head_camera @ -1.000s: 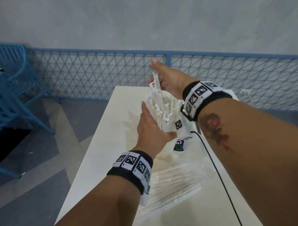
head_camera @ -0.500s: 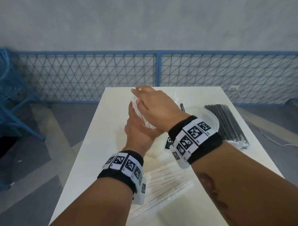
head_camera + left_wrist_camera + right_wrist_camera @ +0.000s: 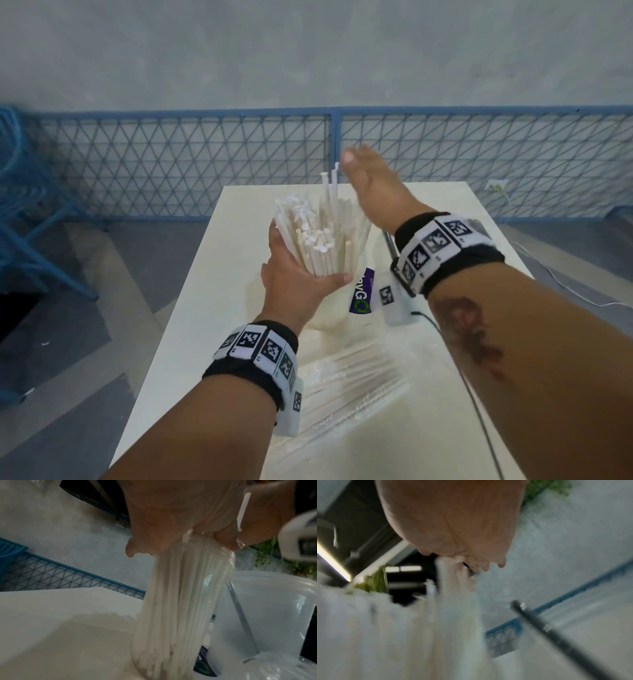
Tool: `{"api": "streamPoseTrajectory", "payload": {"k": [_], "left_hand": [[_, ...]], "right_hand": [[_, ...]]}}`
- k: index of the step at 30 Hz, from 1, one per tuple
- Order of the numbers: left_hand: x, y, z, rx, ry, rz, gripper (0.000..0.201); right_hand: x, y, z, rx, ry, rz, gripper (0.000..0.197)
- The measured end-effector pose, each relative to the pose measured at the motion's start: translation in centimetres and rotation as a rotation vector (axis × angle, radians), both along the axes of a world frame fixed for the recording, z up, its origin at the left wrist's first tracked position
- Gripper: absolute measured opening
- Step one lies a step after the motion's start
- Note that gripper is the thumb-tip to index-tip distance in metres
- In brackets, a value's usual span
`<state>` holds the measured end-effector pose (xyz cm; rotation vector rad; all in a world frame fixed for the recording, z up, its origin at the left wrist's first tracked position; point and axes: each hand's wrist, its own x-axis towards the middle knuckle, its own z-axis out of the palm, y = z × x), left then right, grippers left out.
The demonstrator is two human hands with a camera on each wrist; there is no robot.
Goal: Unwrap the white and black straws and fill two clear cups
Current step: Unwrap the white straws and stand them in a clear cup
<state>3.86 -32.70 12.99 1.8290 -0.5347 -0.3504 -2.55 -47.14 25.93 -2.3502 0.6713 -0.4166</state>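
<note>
Blue wire-mesh fencing and a grey wall back a white table, where a clear cup packed with white straws stands upright near the middle. Its straws fan out above the rim, which is probably why both hands are around them: the bundle needs gathering and levelling so it sits tidily in the cup.

At the rim, the left hand cups the near-left side of the bundle, fingers running up the straws and thumb hooked across the front. That is a steadying grasp which likely keeps the cup from tipping and the straws from splaying. On the far side, the right hand is raised, fingers extended and close together, resting against a few straws that stick up higher than the rest. It looks set to press or pat them down. The right wrist view is too blurred to show whether any straw is pinched.

Just right of the full cup stands a second clear cup, holding only a single dark straw, so the black straws seem barely started. Near the person's edge of the table lies an emptied clear plastic wrapper.
</note>
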Motion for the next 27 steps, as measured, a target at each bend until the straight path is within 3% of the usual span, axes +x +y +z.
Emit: {"api": "streamPoseTrajectory", "payload": {"k": [6, 11, 15, 19, 22, 24, 27], "left_hand": [[0.5, 0.0, 0.1, -0.089, 0.024, -0.074, 0.147], [0.9, -0.1, 0.2, -0.075, 0.0, -0.101, 0.144], [1.2, -0.2, -0.1, -0.077, 0.004, -0.097, 0.146], [1.0, -0.4, -0.3, -0.078, -0.009, -0.057, 0.151], [-1.1, 0.3, 0.7, -0.005, -0.207, 0.076, 0.149], [-3.0, 1.4, 1.0, -0.096, -0.553, 0.094, 0.13], [-5.8, 2.8, 0.0, -0.254, -0.953, -0.147, 0.084]], "right_hand": [[-0.7, -0.4, -0.7, 0.029, 0.083, 0.126, 0.058], [-0.5, -0.1, -1.4, -0.019, 0.331, 0.235, 0.066], [0.6, -0.4, -0.1, -0.065, 0.0, 0.254, 0.06], [1.6, 0.7, -1.5, -0.085, 0.324, 0.329, 0.057], [0.9, 0.9, -1.2, -0.143, 0.227, 0.313, 0.057], [-1.1, 0.8, -0.2, -0.116, -0.011, 0.237, 0.051], [-5.5, 1.5, 0.4, 0.082, -0.489, 0.028, 0.039]]}}
